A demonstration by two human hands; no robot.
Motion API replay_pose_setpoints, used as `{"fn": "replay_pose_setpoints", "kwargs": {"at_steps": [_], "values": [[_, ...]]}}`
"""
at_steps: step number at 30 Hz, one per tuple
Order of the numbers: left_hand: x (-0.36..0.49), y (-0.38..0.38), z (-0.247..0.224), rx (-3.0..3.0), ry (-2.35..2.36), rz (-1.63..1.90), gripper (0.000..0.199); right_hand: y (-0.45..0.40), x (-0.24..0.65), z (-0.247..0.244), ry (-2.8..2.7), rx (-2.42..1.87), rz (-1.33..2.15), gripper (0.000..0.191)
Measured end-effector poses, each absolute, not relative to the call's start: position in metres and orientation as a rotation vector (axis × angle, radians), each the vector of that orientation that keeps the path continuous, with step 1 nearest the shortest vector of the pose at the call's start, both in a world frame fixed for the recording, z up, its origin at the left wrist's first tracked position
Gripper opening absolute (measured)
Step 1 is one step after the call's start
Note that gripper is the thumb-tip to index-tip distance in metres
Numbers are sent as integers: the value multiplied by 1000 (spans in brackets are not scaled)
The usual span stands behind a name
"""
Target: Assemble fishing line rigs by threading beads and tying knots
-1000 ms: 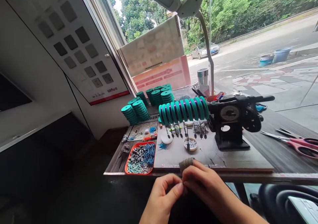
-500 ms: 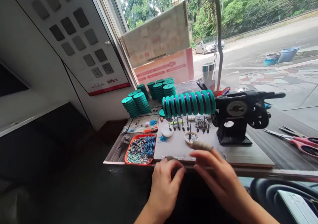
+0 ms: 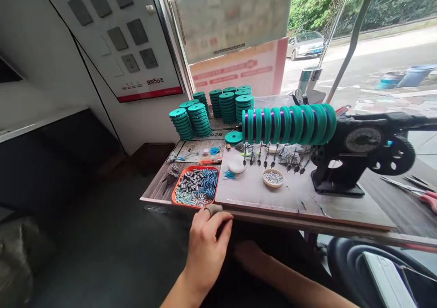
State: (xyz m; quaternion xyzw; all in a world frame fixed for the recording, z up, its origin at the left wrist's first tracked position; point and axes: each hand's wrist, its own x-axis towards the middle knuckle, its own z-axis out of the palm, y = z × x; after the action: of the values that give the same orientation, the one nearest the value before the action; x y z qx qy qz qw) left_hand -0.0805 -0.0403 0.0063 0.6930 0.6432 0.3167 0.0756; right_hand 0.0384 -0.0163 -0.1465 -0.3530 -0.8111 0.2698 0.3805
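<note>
Single head view, worn on the person's head. I look forward and down from the near side of the bench, whose front edge crosses the frame at a slant. The left hand and right hand lie closest to my lens, low in the frame, the forearms entering from the bottom. The black geared machine stands at middle range, right of centre. Beyond it I see through the window to a parked car; the wall poster bounds the upper left.
</note>
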Motion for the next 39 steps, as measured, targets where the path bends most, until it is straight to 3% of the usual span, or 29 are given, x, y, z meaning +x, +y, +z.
{"fn": "replay_pose_setpoints", "kwargs": {"at_steps": [6, 9, 11, 17, 25, 32, 39], "values": [[-98, -45, 1, 1965, 1881, 1042, 13, -22, 38, -141, -2427, -731, 410, 36], [-97, -35, 4, 1958, 1884, 1112, 13, -30, 65, -99, -2533, -583, 333, 32], [-94, -26, 9, 1961, 1901, 1124, 13, -27, 85, -60, -2562, -554, 215, 20], [-91, -6, 21, 1907, 1978, 1223, 13, 28, 81, 14, -2485, -1236, -232, 22], [-87, -5, 8, 1973, 1943, 1206, 11, 45, 69, 2, -2376, -1368, -157, 14], [-46, 6, 12, 2108, 1852, 1035, 12, 59, 106, 11, -1991, -1781, -45, 29], [-30, 14, 24, 1945, 1791, 927, 18, 81, 97, 20, -1867, -1770, 187, 35]]}}
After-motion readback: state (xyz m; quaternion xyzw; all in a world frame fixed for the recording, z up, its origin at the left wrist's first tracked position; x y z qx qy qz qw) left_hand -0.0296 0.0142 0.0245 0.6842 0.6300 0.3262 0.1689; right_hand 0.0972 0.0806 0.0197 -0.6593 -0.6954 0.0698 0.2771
